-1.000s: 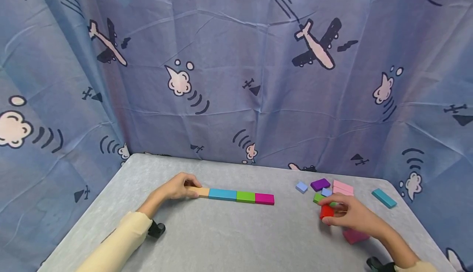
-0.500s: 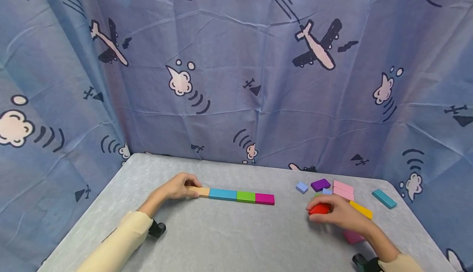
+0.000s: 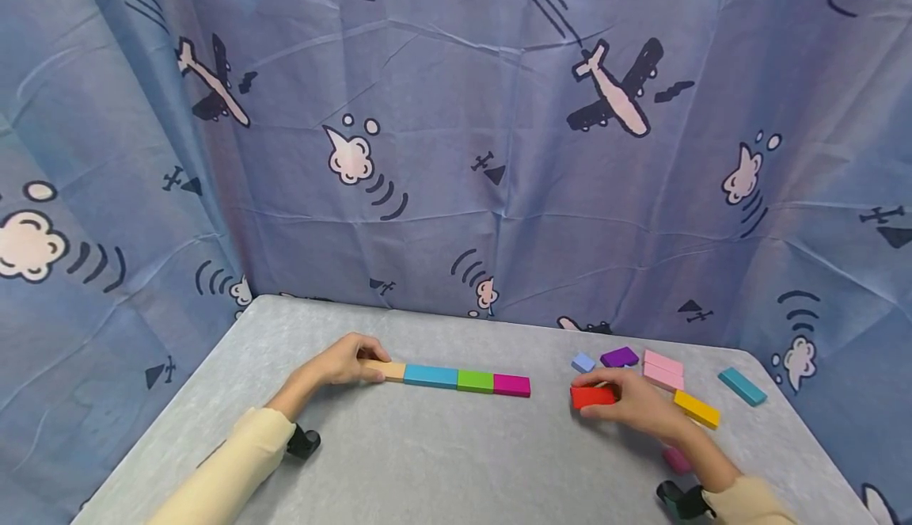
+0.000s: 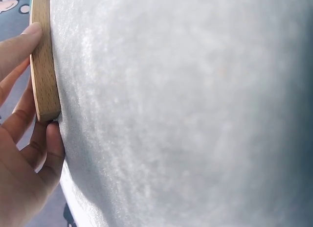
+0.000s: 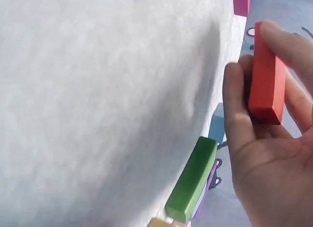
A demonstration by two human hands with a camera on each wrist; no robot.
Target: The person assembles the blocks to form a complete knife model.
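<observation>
At the left end of a row of flat blocks, my left hand [image 3: 345, 363] grips a plain wooden block [image 3: 392, 371], thumb on its near side and fingers around the end. To its right, end to end, lie a blue block [image 3: 431, 377], a green block [image 3: 475, 382] and a magenta block [image 3: 511, 386]. My right hand [image 3: 641, 406] pinches a red block [image 3: 591, 397] between thumb and fingers, right of the magenta block with a gap between. The right wrist view shows the red block [image 5: 266, 75] raised over the grey tabletop, its shadow falling on the surface.
Loose blocks lie around my right hand: a small light blue block [image 3: 583, 363], a purple block [image 3: 618, 357], pink blocks [image 3: 663, 368], a yellow block [image 3: 697, 409], a teal block [image 3: 742, 386] and a dark pink block [image 3: 677, 460]. A patterned curtain [image 3: 427, 192] hangs behind the table.
My right hand has carried the red block left, away from the loose blocks and towards the row, uncovering the yellow block. The red block now lies lengthwise along the row's direction. My left hand stays put.
</observation>
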